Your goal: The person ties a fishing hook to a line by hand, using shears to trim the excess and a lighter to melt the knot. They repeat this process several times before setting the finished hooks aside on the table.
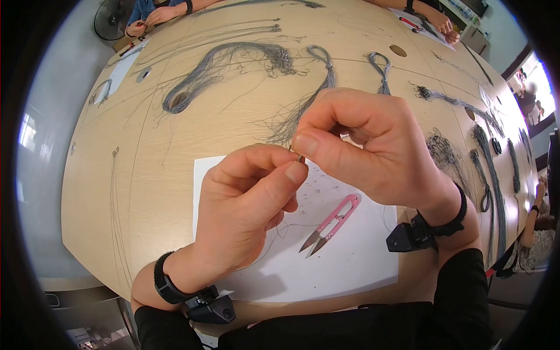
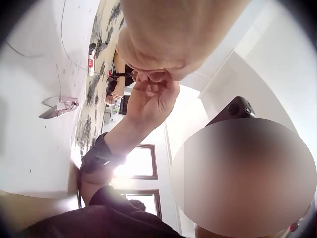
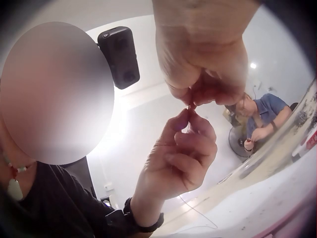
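Observation:
Both hands meet in the air above a white paper sheet [image 1: 356, 274]. The left hand [image 1: 245, 204] pinches a tiny dark hook-like piece [image 1: 300, 158] between thumb and forefinger. Right beside it, the right hand [image 1: 367, 146] has thumb and forefinger closed on the upper end of the same piece or a thin line at it; which one cannot be told. A fine thread [image 1: 280, 228] trails below the left hand over the paper. In the right wrist view the fingertips of the left hand [image 3: 178, 158] and right hand [image 3: 205, 64] touch.
Pink thread snips [image 1: 338, 220] lie on the paper below the hands, near small specks. Bundles of grey line with hooks [image 1: 216, 64] spread over the wooden table [image 1: 157, 146], with more at the right. Other people's hands [image 1: 157, 18] work at the far edge.

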Motion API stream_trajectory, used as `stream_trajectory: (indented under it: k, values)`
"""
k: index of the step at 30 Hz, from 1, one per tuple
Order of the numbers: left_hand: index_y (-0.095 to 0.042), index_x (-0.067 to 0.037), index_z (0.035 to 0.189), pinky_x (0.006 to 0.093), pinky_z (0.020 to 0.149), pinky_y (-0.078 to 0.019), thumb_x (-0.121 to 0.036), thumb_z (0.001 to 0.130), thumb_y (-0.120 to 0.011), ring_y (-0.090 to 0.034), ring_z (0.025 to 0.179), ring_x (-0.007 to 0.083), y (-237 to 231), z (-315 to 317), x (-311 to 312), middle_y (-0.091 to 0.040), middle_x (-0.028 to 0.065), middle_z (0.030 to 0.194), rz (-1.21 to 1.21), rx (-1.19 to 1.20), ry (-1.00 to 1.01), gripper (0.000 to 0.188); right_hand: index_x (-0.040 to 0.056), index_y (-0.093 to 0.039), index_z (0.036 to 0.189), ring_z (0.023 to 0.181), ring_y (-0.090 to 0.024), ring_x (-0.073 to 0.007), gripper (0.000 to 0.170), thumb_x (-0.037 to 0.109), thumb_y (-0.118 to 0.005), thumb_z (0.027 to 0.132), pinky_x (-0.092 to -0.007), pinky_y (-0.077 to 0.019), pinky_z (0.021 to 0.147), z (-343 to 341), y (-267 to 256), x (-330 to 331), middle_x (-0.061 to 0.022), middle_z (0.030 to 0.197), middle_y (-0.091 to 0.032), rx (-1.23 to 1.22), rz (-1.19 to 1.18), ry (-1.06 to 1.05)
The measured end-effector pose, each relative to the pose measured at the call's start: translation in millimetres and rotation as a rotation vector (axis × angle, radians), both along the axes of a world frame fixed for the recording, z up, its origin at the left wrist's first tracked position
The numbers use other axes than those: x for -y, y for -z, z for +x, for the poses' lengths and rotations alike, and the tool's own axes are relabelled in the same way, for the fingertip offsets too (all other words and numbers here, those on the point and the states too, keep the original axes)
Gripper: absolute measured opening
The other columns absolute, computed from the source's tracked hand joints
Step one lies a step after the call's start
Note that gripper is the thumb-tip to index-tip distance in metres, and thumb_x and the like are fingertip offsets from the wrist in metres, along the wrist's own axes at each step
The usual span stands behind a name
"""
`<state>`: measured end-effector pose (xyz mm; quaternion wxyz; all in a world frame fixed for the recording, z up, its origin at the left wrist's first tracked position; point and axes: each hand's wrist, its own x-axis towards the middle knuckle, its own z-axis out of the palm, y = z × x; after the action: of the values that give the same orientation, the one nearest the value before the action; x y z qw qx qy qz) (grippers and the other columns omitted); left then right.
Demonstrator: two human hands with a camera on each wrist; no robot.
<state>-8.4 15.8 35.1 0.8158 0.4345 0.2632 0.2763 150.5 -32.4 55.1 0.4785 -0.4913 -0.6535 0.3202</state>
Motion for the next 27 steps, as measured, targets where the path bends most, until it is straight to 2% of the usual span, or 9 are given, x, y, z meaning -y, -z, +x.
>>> stream_trajectory:
  k: [3, 5, 11, 17, 23, 25, 27]
  values:
    - [-0.056, -0.003, 0.082, 0.0148, 0.041, -0.0334, -0.005, 0.073, -0.059, -0.047, 0.053, 0.0044, 2.6, 0.1, -0.5, -0.054, 0.0008, 0.065, 0.067, 0.006, -0.025, 0.01, -0.0031, -0.052, 0.076, 0.062, -0.045, -0.0056, 0.008, 0.005, -0.052, 0.077, -0.018, -0.0369, 0.054, -0.4, -0.2, 0.0, -0.0024, 0.068, -0.051, 0.01, 0.001, 0.017]
    - [-0.056, -0.002, 0.082, 0.0159, 0.044, -0.0373, -0.004, 0.072, -0.058, -0.048, 0.056, 0.0047, 7.0, 1.1, -0.3, -0.054, 0.001, 0.066, 0.224, 0.047, -0.062, 0.01, -0.0029, -0.053, 0.075, 0.062, -0.045, -0.0056, 0.008, 0.005, -0.052, 0.077, -0.018, -0.0367, 0.054, -0.2, -0.9, 0.5, -0.0022, 0.067, -0.051, 0.018, 0.004, 0.023]
    - [-0.055, -0.001, 0.084, 0.0153, 0.045, -0.0377, -0.004, 0.074, -0.057, -0.049, 0.058, 0.0049, 8.6, 1.9, 0.5, -0.054, 0.0013, 0.068, 0.323, 0.026, -0.079, 0.011, -0.0026, -0.053, 0.074, 0.061, -0.045, -0.0054, 0.009, 0.007, -0.053, 0.076, -0.0176, -0.0362, 0.053, 0.6, -1.3, 0.5, -0.0014, 0.066, -0.052, 0.052, 0.024, 0.035]
    - [-0.055, -0.001, 0.086, 0.0137, 0.039, -0.0316, -0.009, 0.077, -0.054, -0.05, 0.056, 0.005, 2.5, 0.6, 0.8, -0.056, 0.0026, 0.074, 0.196, 0.003, -0.039, 0.012, -0.0031, -0.053, 0.076, 0.062, -0.046, -0.0054, 0.009, 0.006, -0.051, 0.077, -0.0174, -0.0373, 0.054, 0.0, -0.5, 0.1, -0.0019, 0.068, -0.053, -0.01, 0.032, 0.026]
    - [-0.055, -0.002, 0.083, 0.0135, 0.039, -0.0307, -0.011, 0.077, -0.054, -0.049, 0.055, 0.0051, 1.9, -0.6, 0.3, -0.056, 0.0033, 0.073, 0.179, 0.014, -0.025, 0.011, -0.004, -0.053, 0.078, 0.065, -0.048, -0.0063, 0.01, 0.006, -0.051, 0.078, -0.0183, -0.0396, 0.057, -0.8, -1.3, 0.9, -0.0031, 0.07, -0.053, -0.129, -0.041, 0.013]
    - [-0.055, -0.002, 0.082, 0.0134, 0.039, -0.0305, -0.011, 0.077, -0.053, -0.049, 0.055, 0.0053, 3.7, -0.9, -0.9, -0.056, 0.0038, 0.073, 0.176, 0.037, -0.017, 0.011, -0.0038, -0.053, 0.08, 0.066, -0.048, -0.0064, 0.01, 0.006, -0.051, 0.078, -0.0187, -0.0396, 0.057, -0.4, -0.5, 0.4, -0.0029, 0.07, -0.053, -0.17, -0.088, -0.081]
    - [-0.055, -0.003, 0.082, 0.0133, 0.039, -0.0303, -0.011, 0.077, -0.053, -0.049, 0.055, 0.0054, 3.8, -1.2, -1.4, -0.056, 0.0042, 0.073, 0.172, 0.059, -0.008, 0.01, -0.0035, -0.053, 0.079, 0.065, -0.048, -0.0063, 0.01, 0.006, -0.051, 0.078, -0.0187, -0.0395, 0.057, -0.1, 1.9, -1.2, -0.0026, 0.07, -0.053, -0.163, -0.071, -0.088]
